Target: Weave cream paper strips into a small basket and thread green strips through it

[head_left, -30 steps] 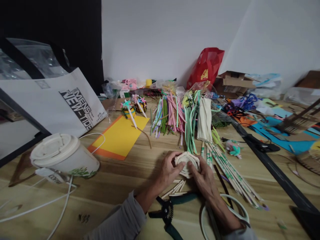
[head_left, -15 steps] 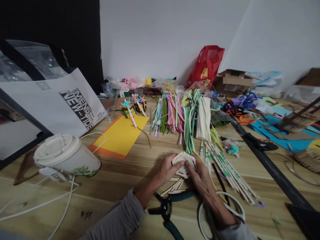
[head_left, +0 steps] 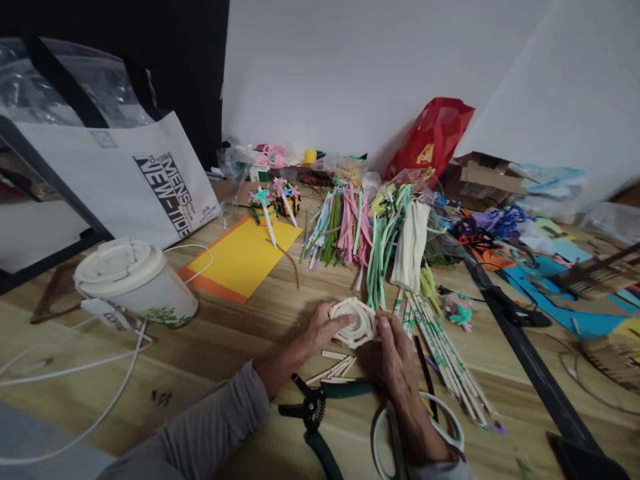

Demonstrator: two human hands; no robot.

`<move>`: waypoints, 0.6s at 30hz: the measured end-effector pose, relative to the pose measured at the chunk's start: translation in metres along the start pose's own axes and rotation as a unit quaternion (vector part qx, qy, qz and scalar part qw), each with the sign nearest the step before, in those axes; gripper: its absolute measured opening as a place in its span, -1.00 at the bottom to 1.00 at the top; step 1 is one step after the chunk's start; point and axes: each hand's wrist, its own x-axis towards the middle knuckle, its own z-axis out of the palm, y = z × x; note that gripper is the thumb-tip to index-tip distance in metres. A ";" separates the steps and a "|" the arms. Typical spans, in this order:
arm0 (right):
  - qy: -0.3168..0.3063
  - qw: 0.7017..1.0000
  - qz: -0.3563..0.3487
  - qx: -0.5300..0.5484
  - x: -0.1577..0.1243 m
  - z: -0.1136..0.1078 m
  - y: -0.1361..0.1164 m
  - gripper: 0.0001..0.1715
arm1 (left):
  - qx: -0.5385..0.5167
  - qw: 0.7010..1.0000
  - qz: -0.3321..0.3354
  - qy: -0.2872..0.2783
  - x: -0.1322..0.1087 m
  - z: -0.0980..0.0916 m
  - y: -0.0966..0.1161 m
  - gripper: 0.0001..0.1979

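Note:
A small cream-white coiled piece (head_left: 353,323), round inside with a many-sided outer edge, is held above the table. My left hand (head_left: 320,328) grips its left side, the thumb laid across the inner rings. At its right edge, my right hand (head_left: 395,340) pinches the rim between thumb and fingers. Short cut wooden sticks (head_left: 336,367) lie on the table just below the piece. Nearer to me are dark green-handled cutters (head_left: 314,407), and white-handled scissors (head_left: 385,440) lie partly under my right forearm.
Bundles of coloured pipe cleaners (head_left: 350,227) and long green-and-white wrapped sticks (head_left: 447,353) lie ahead. To the left are a yellow sheet (head_left: 245,257), a lidded paper cup (head_left: 135,280) and a large white bag (head_left: 120,173). A red bag (head_left: 433,140) stands at the back.
My right thumb has moved off the middle of the coiled piece to its right rim. My left hand keeps its hold. The whole view has shifted slightly.

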 end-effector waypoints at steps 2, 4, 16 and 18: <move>-0.005 1.000 -0.005 0.009 0.000 0.002 0.003 -0.54 | 0.034 0.999 0.008 0.006 0.001 -0.001 -0.004 -0.65; -0.019 1.000 -0.003 0.017 -0.001 0.004 0.007 -0.54 | 0.081 0.996 0.017 0.020 0.002 -0.001 -0.008 -0.68; -0.014 0.991 -0.117 -0.065 -0.002 0.005 0.016 -0.65 | 0.141 0.990 0.020 -0.019 -0.003 0.003 -0.003 -0.68; -0.002 0.989 -0.131 -0.076 -0.001 0.005 0.015 -0.67 | 0.133 0.991 0.012 -0.030 -0.004 0.004 -0.003 -0.69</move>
